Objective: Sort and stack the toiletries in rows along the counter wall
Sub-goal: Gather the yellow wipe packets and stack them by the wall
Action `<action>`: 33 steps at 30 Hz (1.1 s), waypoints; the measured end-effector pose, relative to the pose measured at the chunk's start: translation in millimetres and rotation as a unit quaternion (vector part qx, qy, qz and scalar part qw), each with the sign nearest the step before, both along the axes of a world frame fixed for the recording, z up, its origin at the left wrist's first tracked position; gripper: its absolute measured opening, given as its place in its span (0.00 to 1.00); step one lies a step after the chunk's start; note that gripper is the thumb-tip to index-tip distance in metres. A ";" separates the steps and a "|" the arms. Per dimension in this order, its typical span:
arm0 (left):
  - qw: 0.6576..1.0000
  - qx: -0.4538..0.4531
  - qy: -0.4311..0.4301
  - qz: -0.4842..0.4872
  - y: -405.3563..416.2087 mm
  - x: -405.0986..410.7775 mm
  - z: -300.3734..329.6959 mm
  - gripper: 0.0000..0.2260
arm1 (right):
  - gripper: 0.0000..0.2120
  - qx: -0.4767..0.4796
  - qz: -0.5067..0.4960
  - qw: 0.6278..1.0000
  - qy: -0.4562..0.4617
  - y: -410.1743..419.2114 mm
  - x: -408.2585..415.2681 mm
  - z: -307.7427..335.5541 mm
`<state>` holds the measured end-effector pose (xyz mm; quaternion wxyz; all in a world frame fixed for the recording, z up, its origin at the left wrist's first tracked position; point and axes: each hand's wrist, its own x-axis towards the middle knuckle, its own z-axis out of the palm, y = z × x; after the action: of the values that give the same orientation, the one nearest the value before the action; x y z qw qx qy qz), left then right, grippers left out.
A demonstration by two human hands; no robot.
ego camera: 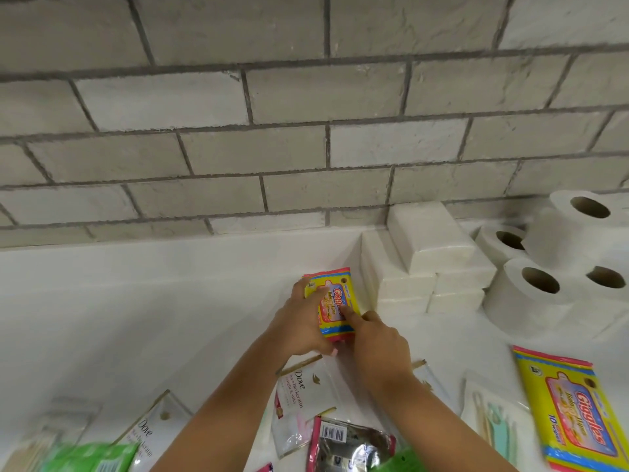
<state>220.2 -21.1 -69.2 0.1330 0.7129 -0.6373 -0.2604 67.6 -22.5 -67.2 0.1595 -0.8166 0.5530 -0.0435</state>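
The wipes pack (335,303), yellow with a red border, sits at 12 o'clock from the hands, hard against the counter (136,301) back edge and just beside the napkin stacks (427,267) at its 3 o'clock. The left hand (299,327) curls around its left edge, thumb under the near end and forefinger laid across the label; the right hand (377,338) only presses its forefinger on the label, other fingers tucked and gripping nothing. That hold looks meant to square the pack against the napkins so a new row starts flush beside them. I cannot tell whether 1 pack or several stacked packs are there, since the hands cover the near end. At 3 o'clock of the napkins stand 4 tissue rolls (558,267), sorted already by the look of it. A second wipes pack (575,410) lies at 4 o'clock, probably next for this pile. At 6 o'clock lie Dove sachets (299,396), a foil packet (347,444) and green packs (92,456), blurred and cut off by the bottom edge; the arms hide more.
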 end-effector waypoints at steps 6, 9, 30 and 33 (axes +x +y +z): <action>0.992 0.035 -0.123 -0.002 -9.9 -3.9 4.0 0.47 | 0.29 0.004 -0.004 1.000 0.000 -1.2 6.4 -2.6; 0.987 0.054 -0.151 -0.016 -13.2 -4.2 6.6 0.46 | 0.29 0.015 -0.003 1.000 0.008 -1.5 8.4 -3.7; 0.988 0.039 -0.146 -0.002 -18.4 -9.3 6.4 0.50 | 0.26 -0.004 -0.020 1.000 -0.009 8.9 2.7 -2.2; 0.992 0.019 -0.121 0.002 -12.3 -9.5 9.6 0.52 | 0.25 -0.017 -0.004 1.000 -0.001 13.0 -1.5 3.6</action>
<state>210.7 -33.4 -59.6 0.0416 0.7432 -0.6420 -0.1836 66.1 -9.4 -63.6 0.1459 -0.8169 0.5554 -0.0541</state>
